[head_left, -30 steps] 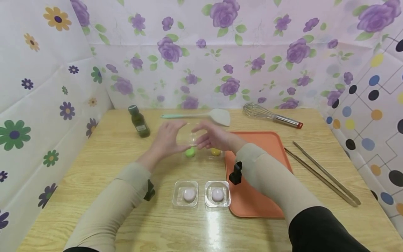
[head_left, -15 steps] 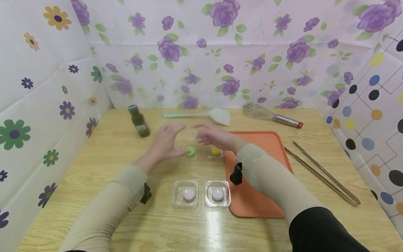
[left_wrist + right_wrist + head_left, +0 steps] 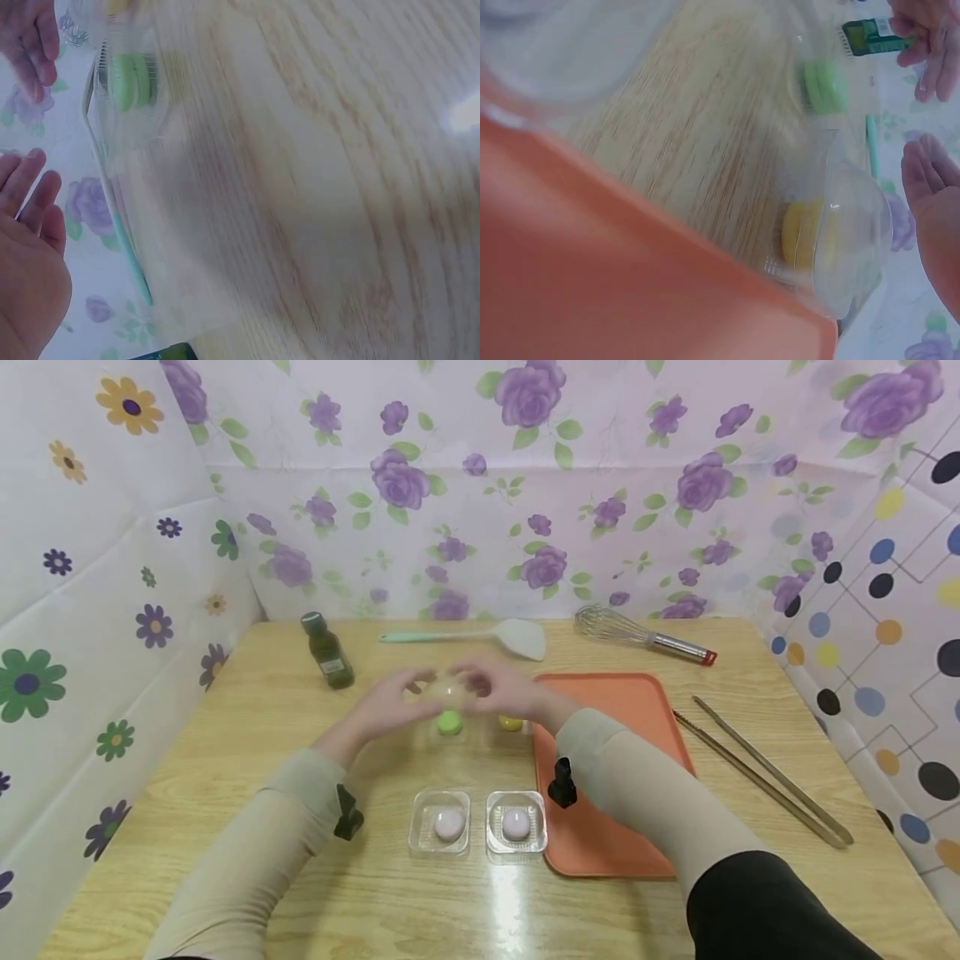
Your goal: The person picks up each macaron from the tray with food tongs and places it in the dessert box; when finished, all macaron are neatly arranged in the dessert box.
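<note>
Between my two hands is a clear domed plastic lid (image 3: 450, 691), blurred, just above and behind a green macaron (image 3: 450, 723) in a clear tray. My left hand (image 3: 385, 703) holds the lid's left side with curved fingers and thumb. On its right side, my right hand (image 3: 508, 689) grips it with bent fingers. A yellow macaron (image 3: 801, 234) sits to the right, under another clear dome (image 3: 859, 232) in the right wrist view. Nearer me, two pale purple macarons stand in clear trays, the left tray (image 3: 420, 839) and the right tray (image 3: 495, 842).
An orange tray (image 3: 611, 827) lies under my right forearm. Metal tongs (image 3: 765, 772) rest to its right. Along the back are a whisk (image 3: 637, 633), a spatula (image 3: 517, 638) and a dark green bottle (image 3: 327, 652). Patterned cloth walls (image 3: 480, 527) enclose the table.
Both hands have drawn closer together around the lid, their fingers more bent. The view has shifted slightly. The trays and tools stay in place.
</note>
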Tool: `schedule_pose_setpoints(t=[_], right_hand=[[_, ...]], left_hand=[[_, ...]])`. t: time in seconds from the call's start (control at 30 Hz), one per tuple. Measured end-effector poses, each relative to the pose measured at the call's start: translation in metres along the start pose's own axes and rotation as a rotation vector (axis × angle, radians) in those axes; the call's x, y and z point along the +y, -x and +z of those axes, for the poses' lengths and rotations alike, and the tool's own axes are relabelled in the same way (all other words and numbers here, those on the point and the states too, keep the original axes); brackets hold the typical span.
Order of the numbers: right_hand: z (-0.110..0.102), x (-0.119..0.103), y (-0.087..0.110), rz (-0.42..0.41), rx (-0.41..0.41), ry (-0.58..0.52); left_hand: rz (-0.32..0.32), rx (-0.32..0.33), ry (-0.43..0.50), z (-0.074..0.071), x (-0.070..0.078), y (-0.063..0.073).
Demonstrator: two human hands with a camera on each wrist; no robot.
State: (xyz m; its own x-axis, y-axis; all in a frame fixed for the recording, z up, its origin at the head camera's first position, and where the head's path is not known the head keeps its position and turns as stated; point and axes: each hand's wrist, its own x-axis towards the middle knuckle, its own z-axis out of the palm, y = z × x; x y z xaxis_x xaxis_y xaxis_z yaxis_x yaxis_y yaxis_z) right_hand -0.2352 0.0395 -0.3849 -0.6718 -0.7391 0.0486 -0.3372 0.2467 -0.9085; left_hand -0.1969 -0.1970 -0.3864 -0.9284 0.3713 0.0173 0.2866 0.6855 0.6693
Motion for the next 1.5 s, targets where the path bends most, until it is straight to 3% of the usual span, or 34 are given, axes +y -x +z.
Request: schedule_pose_setpoints(t=[0.17,0.27,0.53,0.67,0.77,0.97,1.17,1.5], right_hand=[[0.003,-0.001,-0.003,0.064,-0.014,0.282],[0.008,0.001,-0.007,0.058,-0.038,0.458],[0.02,0.006,-0.019,0.052,-0.123,0.686],[0.025,0.009,-0.019,0.09,-0.151,0.725],[0.031,0.012,-0.017,0.113,-0.162,0.731],[0.039,0.013,-0.016,0.112,-0.178,0.797],[0.038,0.003,-0.016,0.135,-0.192,0.826],[0.03,0.008,-0.016,0.086,-0.158,0.887]], left_hand=[[0.005,-0.026,0.027,0.002,-0.007,-0.003],[0.009,-0.044,0.011,0.004,-0.01,-0.004],[-0.034,-0.09,-0.132,0.011,-0.022,-0.003],[-0.104,-0.113,-0.103,0.017,-0.025,0.002],[-0.11,-0.126,-0.091,0.02,-0.026,0.007],[-0.089,-0.148,-0.025,0.025,-0.028,0.008],[-0.059,-0.133,-0.091,0.027,-0.025,0.006],[0.039,-0.146,-0.164,0.021,-0.024,-0.001]])
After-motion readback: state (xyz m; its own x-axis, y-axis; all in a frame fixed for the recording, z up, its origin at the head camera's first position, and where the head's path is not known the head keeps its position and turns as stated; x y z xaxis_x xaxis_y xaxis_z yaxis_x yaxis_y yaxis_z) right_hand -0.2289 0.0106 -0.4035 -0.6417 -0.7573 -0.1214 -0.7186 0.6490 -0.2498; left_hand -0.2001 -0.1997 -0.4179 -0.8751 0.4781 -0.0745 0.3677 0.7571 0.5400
